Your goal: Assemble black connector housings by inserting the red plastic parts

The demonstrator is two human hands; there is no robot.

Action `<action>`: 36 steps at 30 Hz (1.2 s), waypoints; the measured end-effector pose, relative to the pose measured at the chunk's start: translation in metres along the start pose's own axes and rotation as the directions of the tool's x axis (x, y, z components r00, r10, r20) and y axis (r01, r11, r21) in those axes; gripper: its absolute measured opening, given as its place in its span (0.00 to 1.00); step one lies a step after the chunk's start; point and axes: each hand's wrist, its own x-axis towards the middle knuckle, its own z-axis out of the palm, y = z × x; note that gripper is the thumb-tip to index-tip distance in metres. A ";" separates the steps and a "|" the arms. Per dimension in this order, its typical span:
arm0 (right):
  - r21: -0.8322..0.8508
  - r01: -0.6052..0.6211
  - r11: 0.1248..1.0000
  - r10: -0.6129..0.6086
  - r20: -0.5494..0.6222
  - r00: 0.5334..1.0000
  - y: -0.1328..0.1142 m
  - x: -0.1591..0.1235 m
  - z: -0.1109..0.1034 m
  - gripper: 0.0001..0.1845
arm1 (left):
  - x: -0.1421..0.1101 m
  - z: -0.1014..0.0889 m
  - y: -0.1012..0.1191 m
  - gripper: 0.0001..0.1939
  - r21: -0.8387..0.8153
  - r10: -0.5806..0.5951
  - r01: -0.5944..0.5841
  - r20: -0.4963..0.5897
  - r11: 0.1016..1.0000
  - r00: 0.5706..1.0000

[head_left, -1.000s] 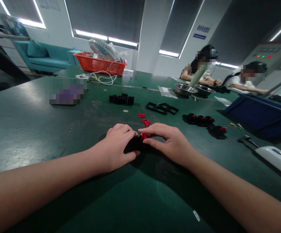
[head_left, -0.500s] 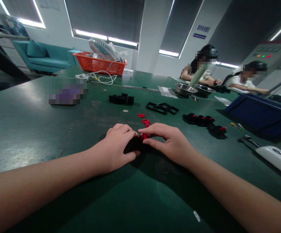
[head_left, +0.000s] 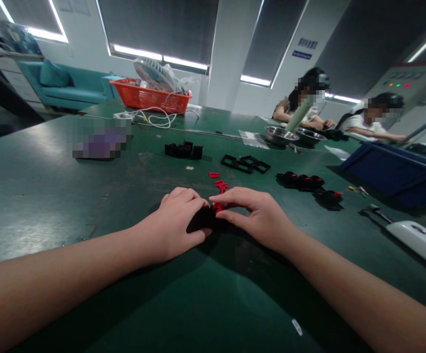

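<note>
My left hand (head_left: 179,220) is curled round a black plastic part (head_left: 200,219) low over the green table, its thumb on the near side. At the right end of that part, my right hand (head_left: 253,211) pinches a small red plastic piece (head_left: 218,207) between thumb and fingertips. The fingers partly hide both pieces, and how they join cannot be made out. Just beyond my fingertips lie several loose red pieces (head_left: 220,184). Farther back are black rectangular frames (head_left: 237,163) and a black plastic block (head_left: 184,150).
Black parts with red inserts (head_left: 300,181) lie to the right, before a blue bin (head_left: 397,171). A white tool-like object (head_left: 419,240) rests at the right edge. Metal bowls (head_left: 281,136), an orange basket (head_left: 150,98) and a white cable (head_left: 157,116) stand farther back. Two people sit across the table.
</note>
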 end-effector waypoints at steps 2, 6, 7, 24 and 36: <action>0.012 0.005 1.000 -0.005 0.004 1.000 0.000 0.000 0.000 0.14 | 0.000 0.000 0.001 0.17 0.004 -0.004 0.004 0.009 1.000 1.000; 0.007 -0.004 1.000 0.004 0.013 1.000 0.000 0.000 0.000 0.15 | 0.000 0.000 0.001 0.17 0.001 -0.007 0.007 0.009 1.000 1.000; 0.002 -0.005 1.000 0.005 0.012 1.000 0.001 0.000 0.000 0.15 | 0.000 0.000 0.001 0.17 0.002 -0.006 0.006 0.009 1.000 1.000; -0.009 0.015 1.000 -0.015 -0.008 1.000 0.003 0.000 0.001 0.15 | 0.000 0.000 0.001 0.17 0.006 -0.004 0.004 0.012 1.000 1.000; -0.005 0.016 1.000 -0.016 -0.008 1.000 0.002 0.000 0.001 0.15 | 0.000 0.000 0.001 0.18 0.009 -0.002 0.002 0.000 1.000 1.000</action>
